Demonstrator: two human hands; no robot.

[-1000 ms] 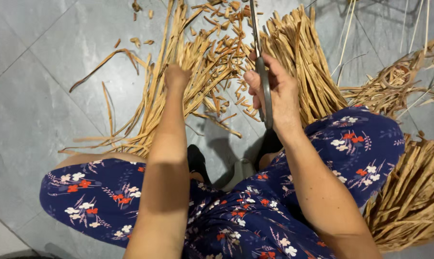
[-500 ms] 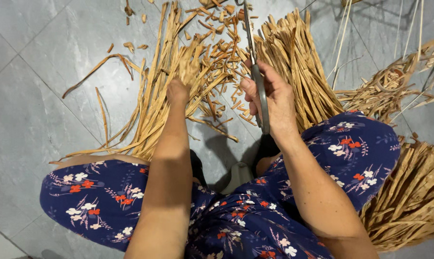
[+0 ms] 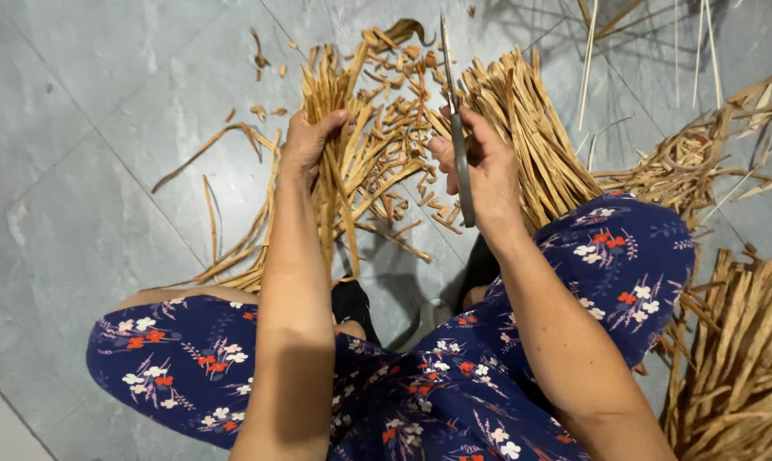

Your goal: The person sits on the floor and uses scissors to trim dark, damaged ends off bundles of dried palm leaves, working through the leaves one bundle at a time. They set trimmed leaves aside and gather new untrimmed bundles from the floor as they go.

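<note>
My left hand (image 3: 307, 143) grips a bunch of long tan dried strips (image 3: 333, 183) that hang down toward the grey floor. In my right hand (image 3: 484, 171) is a pair of long metal scissors (image 3: 459, 141), blades pointing away from me and up past the strips. The two hands are a short way apart, with a heap of short cut pieces (image 3: 399, 166) on the floor between and beyond them. My knees in dark blue flowered cloth (image 3: 437, 384) fill the lower part of the view.
A neat fan of straight tan strips (image 3: 531, 128) lies just beyond my right hand. Tangled dry strips (image 3: 693, 166) and a thick bundle (image 3: 745, 367) lie at the right. Thin pale sticks (image 3: 587, 60) rest at the top right. Grey floor tiles (image 3: 87, 171) spread left.
My left hand has lifted and closed around a bunch of strips, drawing it nearer. My right hand with the scissors has stayed almost in place.
</note>
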